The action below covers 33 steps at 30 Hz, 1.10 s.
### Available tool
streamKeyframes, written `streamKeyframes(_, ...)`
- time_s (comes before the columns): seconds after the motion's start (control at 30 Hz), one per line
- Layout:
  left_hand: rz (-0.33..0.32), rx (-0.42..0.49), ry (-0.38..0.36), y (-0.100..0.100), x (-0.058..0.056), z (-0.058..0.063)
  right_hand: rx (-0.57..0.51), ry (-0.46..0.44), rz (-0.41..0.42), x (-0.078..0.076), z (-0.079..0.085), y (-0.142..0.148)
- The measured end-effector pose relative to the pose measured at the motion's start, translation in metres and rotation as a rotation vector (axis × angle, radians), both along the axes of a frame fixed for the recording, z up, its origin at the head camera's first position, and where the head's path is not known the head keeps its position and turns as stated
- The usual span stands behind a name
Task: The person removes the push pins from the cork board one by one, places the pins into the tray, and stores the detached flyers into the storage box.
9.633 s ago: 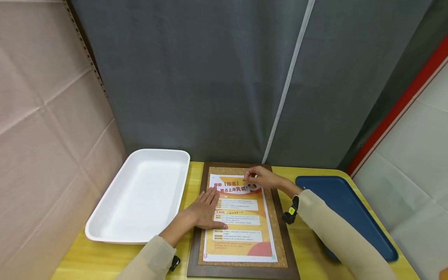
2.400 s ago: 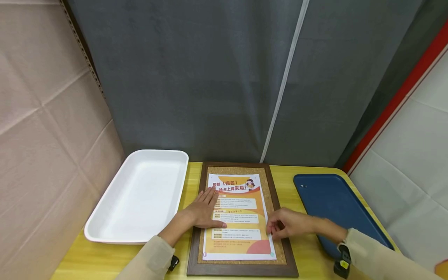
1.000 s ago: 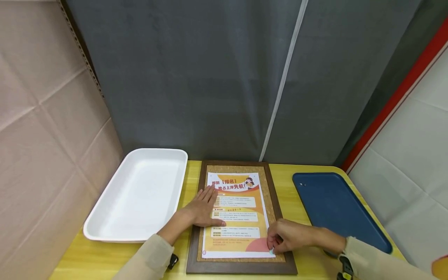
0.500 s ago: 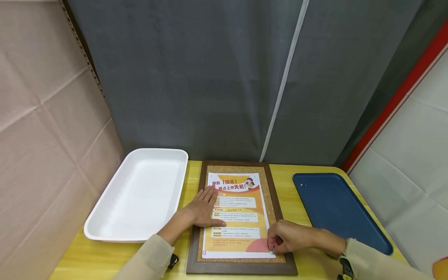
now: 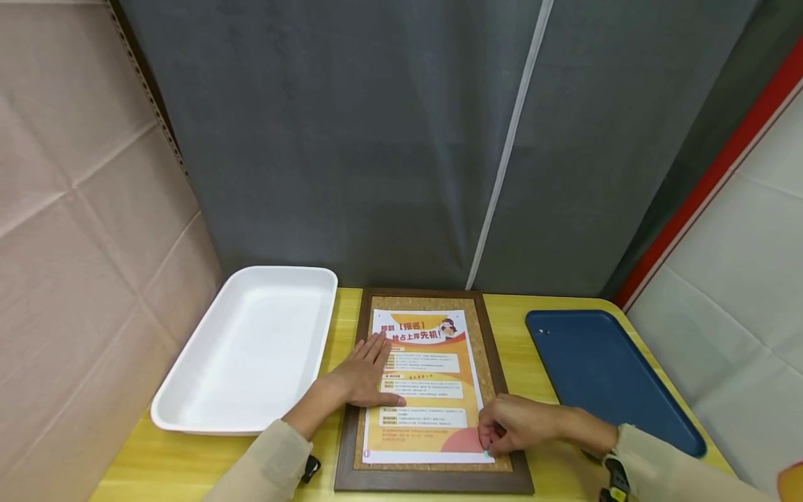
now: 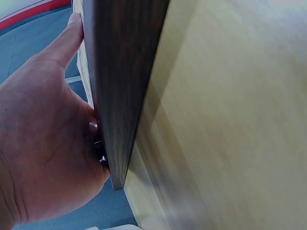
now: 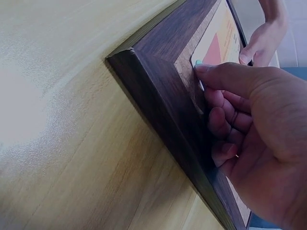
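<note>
One printed poster [image 5: 426, 362], orange and white with red heading, lying flat on a cork board [image 5: 422, 304] in dark brown frame [image 5: 433, 481], atop yellow wood-grain counter [image 5: 150, 460]; left hand [image 5: 364, 376] palm down over the poster's left edge, fingers straight and released; right hand [image 5: 517, 422] at the poster's near right corner, fingers curled, thumb tip on a small green spot [image 7: 198, 63]; anything pinched beneath, cannot tell. Left of the board, one white tray [image 5: 251, 348]; right of it, one blue tray [image 5: 633, 390], with small shiny bits [image 5: 541, 332] near its far left corner.
</note>
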<state>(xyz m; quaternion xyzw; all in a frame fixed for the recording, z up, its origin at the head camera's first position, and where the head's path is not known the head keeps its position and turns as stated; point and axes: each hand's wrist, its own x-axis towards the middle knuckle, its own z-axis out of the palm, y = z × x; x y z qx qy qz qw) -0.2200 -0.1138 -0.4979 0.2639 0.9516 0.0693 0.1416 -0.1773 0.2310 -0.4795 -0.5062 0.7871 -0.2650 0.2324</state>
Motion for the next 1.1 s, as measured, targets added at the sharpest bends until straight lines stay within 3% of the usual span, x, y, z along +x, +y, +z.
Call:
streamKeyframes(0.07,0.001,0.001,0.006,0.0,-0.001,-0.004,0.007,0.001,0.0,0.0,0.001,0.0)
streamKeyframes(0.3,-0.009,-0.03,0.014,0.001,0.001,0.007,0.035,0.008,-0.005,-0.001,0.001,0.001)
streamKeyframes(1.1,-0.009,-0.018,0.007,0.0,0.002,0.006,0.036,0.058,0.01,-0.002,-0.004,0.002)
